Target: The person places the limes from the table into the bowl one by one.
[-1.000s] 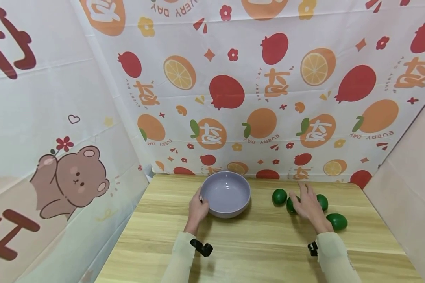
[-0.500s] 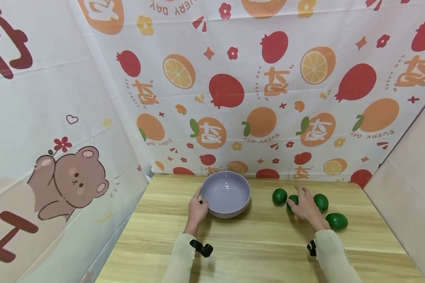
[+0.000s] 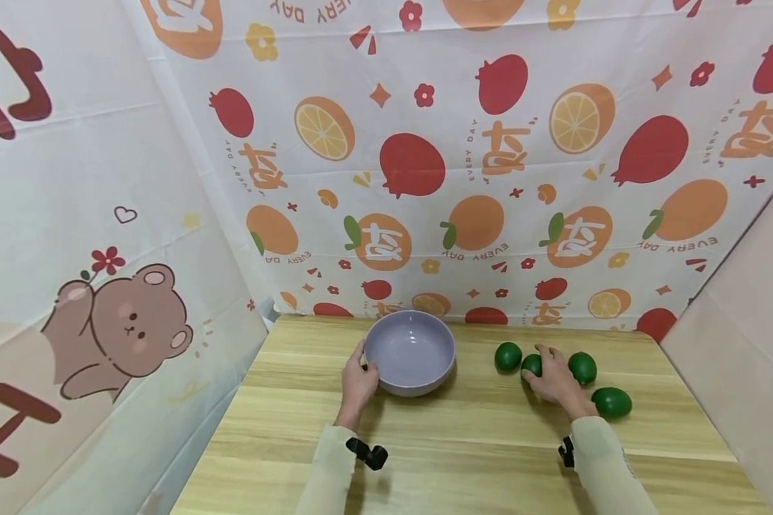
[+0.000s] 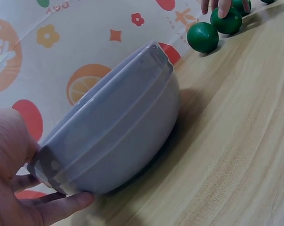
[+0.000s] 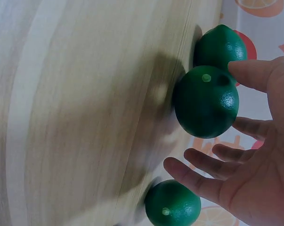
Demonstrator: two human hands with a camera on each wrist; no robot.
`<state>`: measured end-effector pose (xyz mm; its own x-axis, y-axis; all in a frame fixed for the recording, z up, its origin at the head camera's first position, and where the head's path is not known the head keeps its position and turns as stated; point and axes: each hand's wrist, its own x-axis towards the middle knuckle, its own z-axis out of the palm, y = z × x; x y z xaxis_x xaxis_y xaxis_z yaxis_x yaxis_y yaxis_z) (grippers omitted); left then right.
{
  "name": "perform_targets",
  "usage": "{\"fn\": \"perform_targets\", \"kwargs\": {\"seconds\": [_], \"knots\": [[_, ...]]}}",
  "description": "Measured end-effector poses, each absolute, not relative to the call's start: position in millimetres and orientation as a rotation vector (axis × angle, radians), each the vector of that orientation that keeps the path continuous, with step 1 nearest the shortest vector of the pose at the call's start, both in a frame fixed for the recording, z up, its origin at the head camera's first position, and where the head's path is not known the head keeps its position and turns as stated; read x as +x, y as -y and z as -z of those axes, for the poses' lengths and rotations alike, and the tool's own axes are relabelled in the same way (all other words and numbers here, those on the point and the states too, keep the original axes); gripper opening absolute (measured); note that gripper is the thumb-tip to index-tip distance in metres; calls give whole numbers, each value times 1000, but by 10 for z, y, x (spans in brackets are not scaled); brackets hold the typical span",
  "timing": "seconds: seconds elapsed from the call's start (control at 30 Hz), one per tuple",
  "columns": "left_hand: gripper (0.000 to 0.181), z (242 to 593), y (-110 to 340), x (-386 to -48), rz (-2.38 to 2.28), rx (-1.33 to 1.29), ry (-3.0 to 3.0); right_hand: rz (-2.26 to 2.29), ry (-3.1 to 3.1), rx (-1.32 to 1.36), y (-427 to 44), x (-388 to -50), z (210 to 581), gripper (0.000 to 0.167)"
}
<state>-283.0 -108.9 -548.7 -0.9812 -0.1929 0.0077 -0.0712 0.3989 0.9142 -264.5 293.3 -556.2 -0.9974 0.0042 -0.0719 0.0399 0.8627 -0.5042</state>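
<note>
Risking a roll-away on any off-centre nudge: green fruit [image 5: 205,103] sits just beside its neighbour [image 5: 220,47], right hand [image 3: 557,380] fingers loosely spread about it, left hand [image 3: 358,384] gripping the lavender bowl [image 4: 118,127] farther left.

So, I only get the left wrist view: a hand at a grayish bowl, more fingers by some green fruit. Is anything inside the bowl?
Observer: Nothing that shows; the head view looks down into the bowl, and its inside is bare.
Visitor: Is anyone else there?
Observer: Seemingly not: in the head view, the right hand and left hand come from matching pale sleeves.
Visitor: Any marks I can't see?
Observer: Yes, in the right wrist view the largest-looking green fruit has a small pale spot.
</note>
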Motion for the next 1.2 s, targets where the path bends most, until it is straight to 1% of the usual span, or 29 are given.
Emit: {"fn": "perform_targets", "kwargs": {"seconds": [0.43, 1.2], "knots": [[61, 5482, 1056, -2829, 1640, 228, 2505, 822, -2960, 50, -2955, -2661, 5588, 65], [60, 5513, 1084, -2821, 1663, 227, 2497, 829, -2936, 45, -2972, -2606, 5626, 75]]}}
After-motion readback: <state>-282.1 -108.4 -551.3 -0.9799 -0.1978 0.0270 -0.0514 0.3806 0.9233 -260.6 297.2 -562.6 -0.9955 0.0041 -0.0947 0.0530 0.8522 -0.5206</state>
